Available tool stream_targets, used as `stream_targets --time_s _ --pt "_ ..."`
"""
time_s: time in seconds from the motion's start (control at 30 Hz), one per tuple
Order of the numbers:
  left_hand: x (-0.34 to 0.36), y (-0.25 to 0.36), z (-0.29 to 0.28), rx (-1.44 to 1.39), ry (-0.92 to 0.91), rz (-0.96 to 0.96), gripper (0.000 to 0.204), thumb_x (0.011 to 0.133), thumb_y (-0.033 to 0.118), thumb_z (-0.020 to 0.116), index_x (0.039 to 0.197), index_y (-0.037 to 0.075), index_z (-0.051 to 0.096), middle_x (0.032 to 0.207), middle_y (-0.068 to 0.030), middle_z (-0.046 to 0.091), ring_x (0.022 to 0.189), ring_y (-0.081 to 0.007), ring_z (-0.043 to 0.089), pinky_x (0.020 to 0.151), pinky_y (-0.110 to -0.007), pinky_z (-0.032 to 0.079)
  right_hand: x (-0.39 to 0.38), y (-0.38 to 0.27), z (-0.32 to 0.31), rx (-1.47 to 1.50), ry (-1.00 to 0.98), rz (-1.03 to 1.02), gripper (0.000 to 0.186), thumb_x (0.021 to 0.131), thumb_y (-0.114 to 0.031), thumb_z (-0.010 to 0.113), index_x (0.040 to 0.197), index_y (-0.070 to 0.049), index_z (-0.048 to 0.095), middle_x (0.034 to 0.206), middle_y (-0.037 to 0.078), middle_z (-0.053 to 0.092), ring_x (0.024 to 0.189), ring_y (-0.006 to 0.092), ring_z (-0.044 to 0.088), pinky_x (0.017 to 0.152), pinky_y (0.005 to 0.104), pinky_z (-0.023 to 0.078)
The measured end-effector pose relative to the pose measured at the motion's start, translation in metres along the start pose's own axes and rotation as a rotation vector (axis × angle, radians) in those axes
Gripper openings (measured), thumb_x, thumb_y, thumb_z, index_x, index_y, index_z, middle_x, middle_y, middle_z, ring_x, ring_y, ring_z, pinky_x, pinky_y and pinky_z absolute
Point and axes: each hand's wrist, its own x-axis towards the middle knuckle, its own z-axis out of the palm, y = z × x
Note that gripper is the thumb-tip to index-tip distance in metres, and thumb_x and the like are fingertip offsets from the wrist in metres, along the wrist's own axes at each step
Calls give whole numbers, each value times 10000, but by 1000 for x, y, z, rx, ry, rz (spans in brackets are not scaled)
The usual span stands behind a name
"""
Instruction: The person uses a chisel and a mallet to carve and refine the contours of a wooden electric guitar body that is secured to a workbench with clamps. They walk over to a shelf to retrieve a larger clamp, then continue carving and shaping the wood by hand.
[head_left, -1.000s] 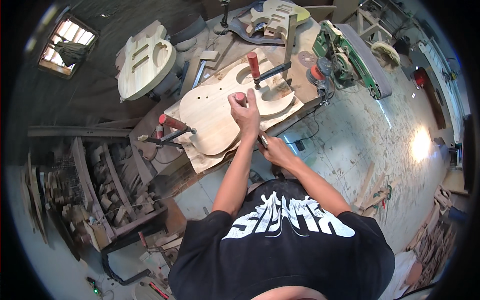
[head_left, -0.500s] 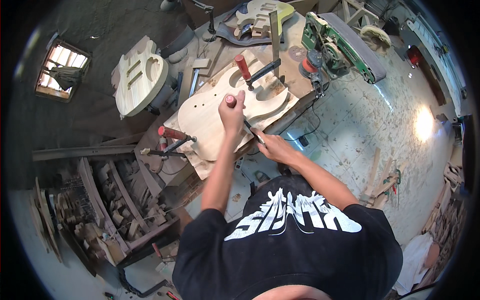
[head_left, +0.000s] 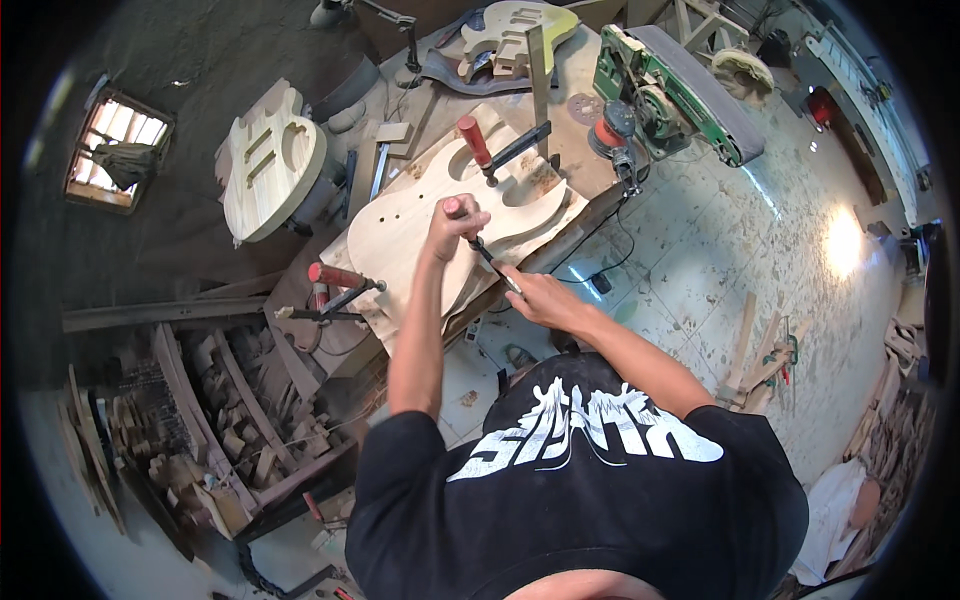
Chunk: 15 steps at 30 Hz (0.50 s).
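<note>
My left hand (head_left: 449, 233) is closed around the red handle (head_left: 453, 205) of a clamp over a pale wooden guitar body (head_left: 385, 242). My right hand (head_left: 539, 298), at the body's near right edge, grips the same clamp's dark bar (head_left: 486, 254) at its lower end. The body lies on a rough board (head_left: 374, 319). A second red-handled clamp (head_left: 472, 138) stands at its upper part, beside the cutaway. A third clamp (head_left: 340, 274) is on its lower left edge.
Another guitar body (head_left: 276, 180) stands at upper left; a yellowish one (head_left: 548, 29) lies at the back. A green belt sander (head_left: 670, 95) and an orange sander (head_left: 610, 128) sit at the bench's right end. A rack of offcuts (head_left: 225, 420) is at lower left.
My left hand and its clamp handle have shifted leftward in the view, away from my right hand, exposing more of the dark bar. The whole view has also shifted slightly.
</note>
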Motion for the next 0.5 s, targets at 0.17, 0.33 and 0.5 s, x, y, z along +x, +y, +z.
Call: stream_targets --time_s 0.17,0.33,0.5 --pt "8 -18 82 225 1079 359 447 937 231 730 621 70 458 570 43 447 525 -71 349 486 -289 288 -1 0 -7 -3 -2 5 596 872 -84 619 1409 -36 366 927 289 665 905 495 640 764 579 506" --pt "9 -32 38 103 526 242 458 873 129 754 559 104 422 522 60 407 490 -47 329 467 -267 239 -2 12 -3 -34 -20 -6 562 881 -93 610 1389 -57 372 876 258 665 860 491 641 729 573 507" --pt "16 4 -17 -80 -355 -51 358 681 60 758 581 125 421 538 23 439 490 -94 378 489 -282 279 0 -3 -14 27 -73 -13 615 887 -94 604 1440 -81 334 856 251 657 824 475 644 690 558 494"
